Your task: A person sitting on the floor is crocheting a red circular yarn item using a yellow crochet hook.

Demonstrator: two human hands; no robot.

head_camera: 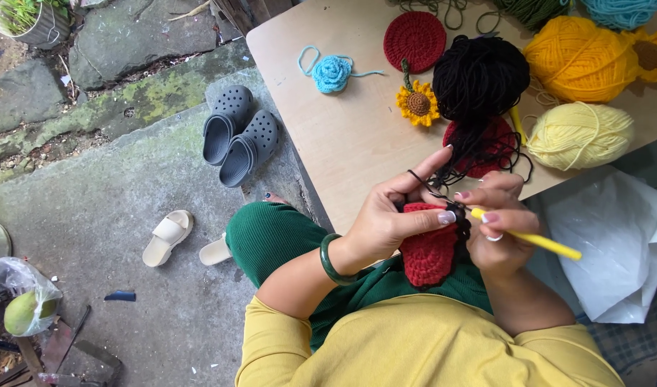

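Red crochet piece (pixel 429 251) sits low in the middle of the view, held over the person's lap just off the near edge of the tabletop (pixel 343 136). The left hand (pixel 389 218) pinches its upper edge, thumb laid across the red fabric and the other fingers (pixel 432 166) curled behind, the index lifted with black yarn (pixel 479 79) running over it. The right hand (pixel 497 222) is closed around a yellow crochet hook (pixel 532 240), fingers pressed together on its shaft, the hook's tip buried in black stitches at the piece's right edge. A dark green bangle (pixel 330 259) circles the left wrist. The black strand leads up to a loose black skein on the tabletop, which lies partly over a red crochet round. Near it lie a small crocheted sunflower (pixel 417 103), a blue crocheted rose (pixel 332 73), another red disc (pixel 414 39), an orange yarn ball (pixel 579 57) and a pale yellow yarn ball (pixel 579 135). Grey clogs (pixel 241 135) and cream sandals (pixel 168 236) rest on the concrete floor to the left, well apart from the hands.
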